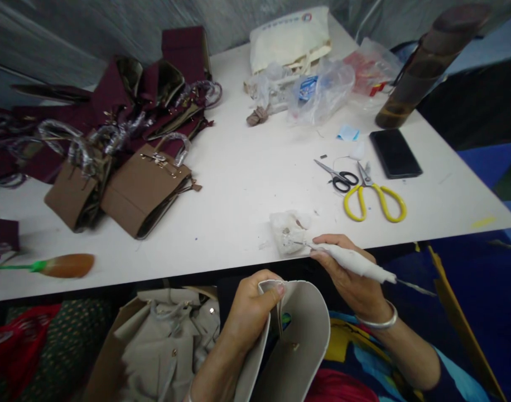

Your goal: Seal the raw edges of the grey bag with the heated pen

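Note:
My left hand (255, 304) pinches the rim of a light grey-beige handbag (309, 324) between thumb and fingers. The bag's mouth gapes toward me, showing a small metal fitting inside. In my right hand (356, 279) is a white, wrapped, pen-like tool (351, 261) with a thin metal tip and a cord-like strand at its rear end. Its tip is over or touching a whitish, stained pad (287, 234) at the table's near edge; actual contact is unclear.
Right on the table (239, 184) are black-handled scissors (339, 176), yellow-handled shears (375, 195), a phone (395, 153) and a bottle (423, 67). Brown bags (144, 187) and maroon bags (113, 95) pile up left. Beige bags (163, 346) fill a box below. Plastic bags (322, 89) lie behind.

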Action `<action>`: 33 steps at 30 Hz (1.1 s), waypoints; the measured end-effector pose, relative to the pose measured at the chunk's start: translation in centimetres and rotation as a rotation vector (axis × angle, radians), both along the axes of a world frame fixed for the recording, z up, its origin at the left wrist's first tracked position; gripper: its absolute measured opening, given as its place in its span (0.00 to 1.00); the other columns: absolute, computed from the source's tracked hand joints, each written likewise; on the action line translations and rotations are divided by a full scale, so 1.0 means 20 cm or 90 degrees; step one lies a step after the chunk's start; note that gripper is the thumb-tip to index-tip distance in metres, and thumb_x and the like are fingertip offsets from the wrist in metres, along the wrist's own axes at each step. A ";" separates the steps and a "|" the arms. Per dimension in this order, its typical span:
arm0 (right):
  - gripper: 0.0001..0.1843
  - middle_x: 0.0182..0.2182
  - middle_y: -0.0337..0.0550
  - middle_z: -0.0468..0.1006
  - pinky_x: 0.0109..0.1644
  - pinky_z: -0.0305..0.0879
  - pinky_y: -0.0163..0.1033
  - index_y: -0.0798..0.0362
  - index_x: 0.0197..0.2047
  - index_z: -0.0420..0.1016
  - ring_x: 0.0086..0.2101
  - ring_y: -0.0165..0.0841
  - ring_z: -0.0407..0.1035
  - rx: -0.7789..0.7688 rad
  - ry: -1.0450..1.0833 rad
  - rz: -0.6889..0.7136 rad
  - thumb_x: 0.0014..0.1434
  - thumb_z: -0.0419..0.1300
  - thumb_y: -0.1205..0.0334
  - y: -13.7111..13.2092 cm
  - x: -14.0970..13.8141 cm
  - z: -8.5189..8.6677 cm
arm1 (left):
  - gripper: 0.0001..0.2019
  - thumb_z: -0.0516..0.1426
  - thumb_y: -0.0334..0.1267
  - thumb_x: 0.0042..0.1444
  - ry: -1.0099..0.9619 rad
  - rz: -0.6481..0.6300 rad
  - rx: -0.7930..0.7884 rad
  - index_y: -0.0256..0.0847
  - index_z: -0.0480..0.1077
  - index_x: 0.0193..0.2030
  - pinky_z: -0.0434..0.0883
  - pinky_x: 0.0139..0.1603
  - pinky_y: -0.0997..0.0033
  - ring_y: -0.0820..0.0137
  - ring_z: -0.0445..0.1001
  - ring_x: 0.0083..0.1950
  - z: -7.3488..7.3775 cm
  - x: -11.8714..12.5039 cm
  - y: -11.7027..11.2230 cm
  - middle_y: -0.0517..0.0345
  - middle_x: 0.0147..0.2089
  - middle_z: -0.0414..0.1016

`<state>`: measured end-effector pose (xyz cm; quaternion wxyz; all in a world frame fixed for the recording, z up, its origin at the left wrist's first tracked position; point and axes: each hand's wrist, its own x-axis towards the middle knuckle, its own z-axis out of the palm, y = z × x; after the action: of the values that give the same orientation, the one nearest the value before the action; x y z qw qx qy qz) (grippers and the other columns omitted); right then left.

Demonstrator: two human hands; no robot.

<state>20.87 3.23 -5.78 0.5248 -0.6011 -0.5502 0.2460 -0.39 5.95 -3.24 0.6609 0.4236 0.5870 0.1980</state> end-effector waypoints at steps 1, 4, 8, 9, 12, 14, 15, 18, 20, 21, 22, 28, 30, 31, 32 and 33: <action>0.06 0.40 0.39 0.84 0.46 0.75 0.35 0.48 0.47 0.79 0.37 0.32 0.78 0.013 -0.010 0.001 0.68 0.67 0.58 0.01 0.00 0.00 | 0.13 0.67 0.45 0.47 0.006 0.002 0.003 0.36 0.76 0.30 0.61 0.32 0.72 0.72 0.65 0.28 -0.01 0.00 0.01 0.60 0.26 0.71; 0.06 0.39 0.40 0.84 0.46 0.76 0.36 0.49 0.47 0.79 0.38 0.33 0.79 0.028 -0.034 -0.001 0.68 0.67 0.59 0.02 0.01 0.01 | 0.13 0.67 0.45 0.47 0.014 0.015 0.006 0.36 0.75 0.31 0.62 0.33 0.72 0.71 0.65 0.29 -0.03 0.00 0.02 0.61 0.26 0.70; 0.06 0.39 0.40 0.84 0.47 0.76 0.38 0.49 0.47 0.79 0.37 0.34 0.80 0.012 -0.041 0.008 0.68 0.67 0.58 0.02 0.01 0.00 | 0.12 0.66 0.44 0.46 0.021 0.014 -0.006 0.36 0.75 0.30 0.62 0.32 0.72 0.71 0.65 0.28 -0.04 0.02 0.03 0.60 0.26 0.70; 0.06 0.39 0.41 0.84 0.47 0.77 0.38 0.49 0.47 0.79 0.37 0.34 0.80 0.007 -0.040 0.010 0.68 0.66 0.58 0.01 0.01 0.00 | 0.12 0.66 0.44 0.46 0.024 0.011 -0.009 0.36 0.75 0.30 0.62 0.32 0.72 0.71 0.65 0.28 -0.03 0.02 0.04 0.60 0.25 0.70; 0.06 0.40 0.41 0.84 0.48 0.77 0.38 0.48 0.48 0.78 0.37 0.34 0.80 -0.002 -0.044 0.019 0.68 0.66 0.59 0.02 0.00 -0.01 | 0.11 0.66 0.43 0.47 0.029 0.001 -0.012 0.37 0.75 0.30 0.62 0.31 0.72 0.71 0.64 0.28 -0.02 0.02 0.04 0.61 0.25 0.70; 0.07 0.41 0.41 0.84 0.48 0.76 0.39 0.48 0.49 0.78 0.38 0.34 0.80 -0.001 -0.055 0.026 0.69 0.66 0.59 0.02 -0.01 -0.02 | 0.11 0.66 0.43 0.47 0.032 -0.007 -0.010 0.37 0.75 0.31 0.61 0.31 0.72 0.71 0.64 0.28 -0.02 0.01 0.04 0.62 0.25 0.70; 0.07 0.42 0.42 0.84 0.48 0.76 0.39 0.48 0.50 0.78 0.38 0.35 0.80 0.001 -0.063 0.030 0.69 0.66 0.60 0.02 -0.01 -0.03 | 0.11 0.66 0.44 0.48 0.033 -0.011 -0.009 0.37 0.75 0.31 0.61 0.31 0.72 0.71 0.64 0.28 -0.03 0.01 0.03 0.62 0.25 0.69; 0.08 0.42 0.42 0.84 0.49 0.76 0.39 0.48 0.50 0.76 0.39 0.35 0.80 0.006 -0.093 0.028 0.69 0.66 0.60 0.02 -0.01 -0.04 | 0.11 0.66 0.44 0.49 0.034 -0.021 -0.005 0.36 0.75 0.32 0.61 0.31 0.72 0.72 0.64 0.28 -0.03 0.00 0.03 0.62 0.25 0.69; 0.09 0.42 0.41 0.84 0.49 0.76 0.38 0.48 0.51 0.76 0.39 0.35 0.80 0.004 -0.106 0.023 0.69 0.66 0.59 0.01 -0.01 -0.05 | 0.11 0.65 0.43 0.50 0.037 -0.027 -0.001 0.36 0.76 0.32 0.62 0.31 0.72 0.71 0.64 0.28 -0.03 0.00 0.03 0.62 0.26 0.70; 0.09 0.41 0.41 0.84 0.48 0.75 0.38 0.48 0.51 0.75 0.39 0.34 0.80 0.001 -0.104 0.020 0.68 0.66 0.59 0.01 -0.01 -0.05 | 0.11 0.65 0.43 0.50 0.041 -0.030 0.002 0.36 0.76 0.32 0.62 0.31 0.72 0.71 0.64 0.28 -0.03 0.00 0.03 0.61 0.26 0.71; 0.10 0.41 0.40 0.83 0.48 0.75 0.37 0.47 0.51 0.75 0.39 0.34 0.79 -0.003 -0.098 0.018 0.68 0.67 0.58 0.01 -0.01 -0.05 | 0.10 0.66 0.43 0.50 0.044 -0.033 0.005 0.36 0.76 0.32 0.62 0.31 0.72 0.71 0.65 0.28 -0.03 0.00 0.03 0.61 0.26 0.71; 0.09 0.41 0.40 0.84 0.49 0.75 0.39 0.48 0.48 0.78 0.38 0.34 0.79 -0.019 -0.009 0.013 0.66 0.69 0.56 0.02 -0.02 -0.05 | 0.09 0.66 0.42 0.50 0.029 -0.048 0.008 0.37 0.77 0.32 0.63 0.32 0.73 0.71 0.67 0.29 -0.02 0.01 0.02 0.61 0.27 0.73; 0.10 0.41 0.42 0.84 0.48 0.75 0.40 0.49 0.47 0.79 0.39 0.35 0.79 -0.013 0.021 -0.010 0.66 0.69 0.55 0.01 -0.01 -0.03 | 0.09 0.65 0.41 0.49 0.043 -0.058 0.013 0.37 0.78 0.32 0.63 0.32 0.72 0.71 0.67 0.29 -0.01 0.01 0.01 0.61 0.26 0.74; 0.10 0.40 0.43 0.84 0.47 0.75 0.41 0.49 0.47 0.79 0.38 0.36 0.79 -0.016 0.041 -0.016 0.66 0.68 0.55 0.00 -0.01 -0.02 | 0.09 0.65 0.41 0.49 0.051 -0.064 0.015 0.37 0.78 0.32 0.63 0.32 0.72 0.70 0.68 0.29 0.00 0.01 0.01 0.60 0.26 0.74; 0.10 0.39 0.43 0.83 0.46 0.75 0.41 0.50 0.46 0.79 0.37 0.36 0.79 -0.029 0.069 -0.008 0.67 0.67 0.54 0.00 0.00 -0.01 | 0.09 0.65 0.41 0.48 0.058 -0.068 0.018 0.37 0.78 0.31 0.63 0.32 0.72 0.70 0.68 0.29 0.01 0.02 0.01 0.60 0.26 0.74; 0.10 0.37 0.43 0.83 0.43 0.75 0.40 0.51 0.45 0.79 0.36 0.36 0.78 -0.052 0.107 0.014 0.68 0.66 0.53 -0.01 0.00 0.00 | 0.08 0.65 0.41 0.48 0.064 -0.071 0.019 0.37 0.78 0.31 0.63 0.32 0.72 0.69 0.68 0.29 0.01 0.03 0.01 0.59 0.26 0.74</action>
<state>20.83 2.99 -5.85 0.5415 -0.5930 -0.5005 0.3236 0.11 6.11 -2.97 0.6343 0.4751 0.5917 0.1480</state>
